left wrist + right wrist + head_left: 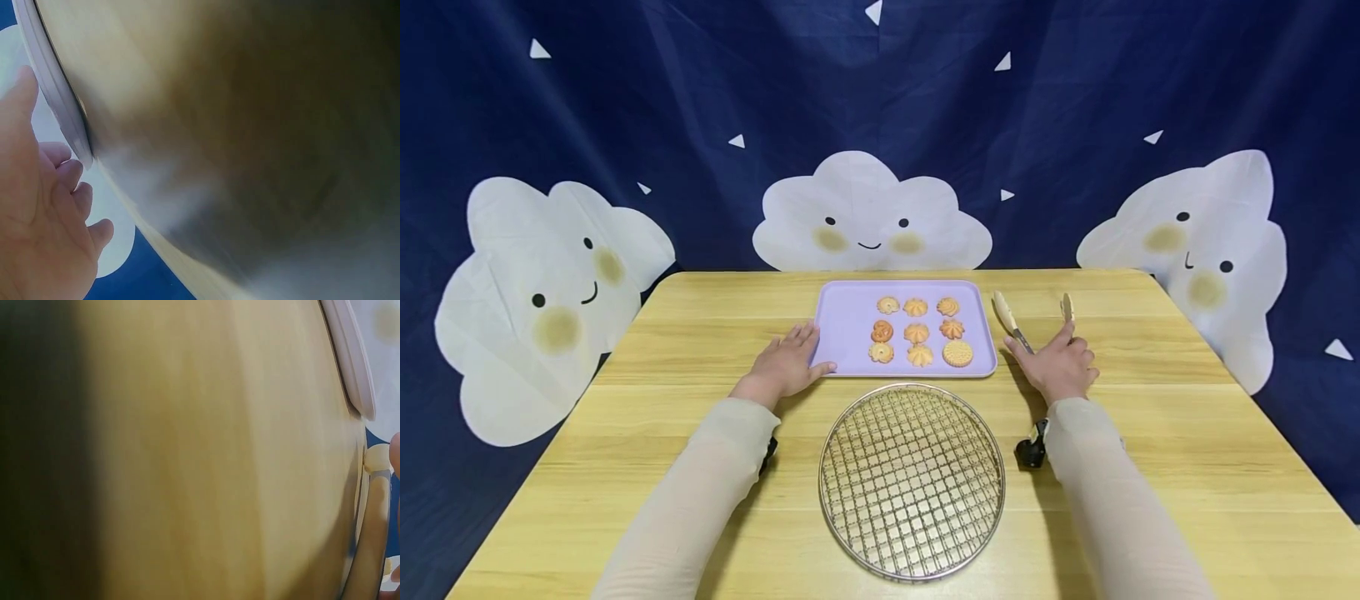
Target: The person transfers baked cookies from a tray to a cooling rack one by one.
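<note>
A lilac tray (846, 333) lies at the back of the table, bearing several cookies (917, 333) in rows at its middle and right. My left hand (786, 364) rests at the tray's left side, fingers extended along the edge and thumb at the front corner. In the left wrist view, the fingers lie close to the tray's rim (56, 87). To the right of the tray, my right hand (1060, 367) grips tongs (1003, 312) with cream tips and dark grey arms. Their tips are spread apart and point away from me. Fingers partly hide the arms.
A round wire mesh rack (912, 482) with a metal rim lies in front of the tray, between my forearms. The wooden table (1187, 467) ends at the back against a dark blue curtain (1037, 108) with smiling clouds.
</note>
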`<state>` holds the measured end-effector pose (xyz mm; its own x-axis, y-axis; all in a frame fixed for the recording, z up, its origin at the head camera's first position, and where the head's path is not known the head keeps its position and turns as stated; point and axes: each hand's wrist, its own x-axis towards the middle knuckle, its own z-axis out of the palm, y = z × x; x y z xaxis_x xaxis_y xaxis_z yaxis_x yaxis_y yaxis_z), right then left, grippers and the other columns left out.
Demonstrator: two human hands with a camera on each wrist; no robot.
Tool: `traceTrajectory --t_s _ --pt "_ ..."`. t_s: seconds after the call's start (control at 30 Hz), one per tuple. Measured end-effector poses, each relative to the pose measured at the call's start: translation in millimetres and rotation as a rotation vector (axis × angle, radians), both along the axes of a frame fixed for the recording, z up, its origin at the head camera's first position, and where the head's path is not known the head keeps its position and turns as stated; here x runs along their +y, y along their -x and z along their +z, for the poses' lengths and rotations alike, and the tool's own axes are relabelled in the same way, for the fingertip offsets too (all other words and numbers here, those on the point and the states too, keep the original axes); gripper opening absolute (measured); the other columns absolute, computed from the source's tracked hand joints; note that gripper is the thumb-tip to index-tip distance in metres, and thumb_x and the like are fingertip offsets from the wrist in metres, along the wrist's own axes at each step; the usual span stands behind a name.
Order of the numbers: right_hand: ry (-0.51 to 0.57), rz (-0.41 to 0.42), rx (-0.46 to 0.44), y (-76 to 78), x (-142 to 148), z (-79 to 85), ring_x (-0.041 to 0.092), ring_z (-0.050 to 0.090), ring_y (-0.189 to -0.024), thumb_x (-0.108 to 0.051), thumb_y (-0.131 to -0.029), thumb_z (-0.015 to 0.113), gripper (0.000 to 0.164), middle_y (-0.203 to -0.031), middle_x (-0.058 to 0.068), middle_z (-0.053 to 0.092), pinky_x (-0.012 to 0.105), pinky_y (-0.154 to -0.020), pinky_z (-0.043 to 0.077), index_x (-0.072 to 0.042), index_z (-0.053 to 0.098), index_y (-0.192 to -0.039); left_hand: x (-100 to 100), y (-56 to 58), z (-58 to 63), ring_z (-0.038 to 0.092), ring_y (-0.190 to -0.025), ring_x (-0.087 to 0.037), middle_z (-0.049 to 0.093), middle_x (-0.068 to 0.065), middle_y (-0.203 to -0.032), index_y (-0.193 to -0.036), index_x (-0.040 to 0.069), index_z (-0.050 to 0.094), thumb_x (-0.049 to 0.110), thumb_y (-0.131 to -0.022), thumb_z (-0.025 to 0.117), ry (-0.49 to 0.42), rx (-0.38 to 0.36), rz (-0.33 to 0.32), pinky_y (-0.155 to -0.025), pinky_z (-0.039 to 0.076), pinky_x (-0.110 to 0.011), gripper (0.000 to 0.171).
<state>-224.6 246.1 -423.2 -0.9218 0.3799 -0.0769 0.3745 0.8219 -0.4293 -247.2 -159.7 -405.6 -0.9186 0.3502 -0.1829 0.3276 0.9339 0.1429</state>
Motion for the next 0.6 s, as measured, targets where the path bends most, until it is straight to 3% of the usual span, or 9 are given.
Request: traceTrajectory --t_s 0.37,0.6 --pt "-0.074 -0.008 0.041 -0.5 2.6 -7.5 0.057 0.029 -0.119 -0.076 -0.081 0.046 0.12 -0.134 0.044 0.026 0.067 -0.091 0.029 0.017 0.004 -0.143 -1.1 -0.2 -0.7 0.008 -0.143 -0.034 0.007 -0.016 -0.157 -0.151 -0.002 0.014 0.054 -0.098 0.037 -0.002 -0.022 -0.014 -0.113 0.011 -0.054 0.08" --pt "-0.078 -0.026 0.031 0.8 4.2 -8.9 0.056 0.029 -0.117 -0.074 -0.082 0.048 0.118 -0.132 0.043 0.029 0.064 -0.09 0.03 0.018 0.006 -0.142 -0.9 0.0 -2.3 0.009 -0.143 -0.034 0.009 -0.018 -0.156 -0.15 -0.003 0.015 0.053 -0.099 0.038 -0.01 -0.013 -0.028 -0.113 0.013 -0.054 0.08"
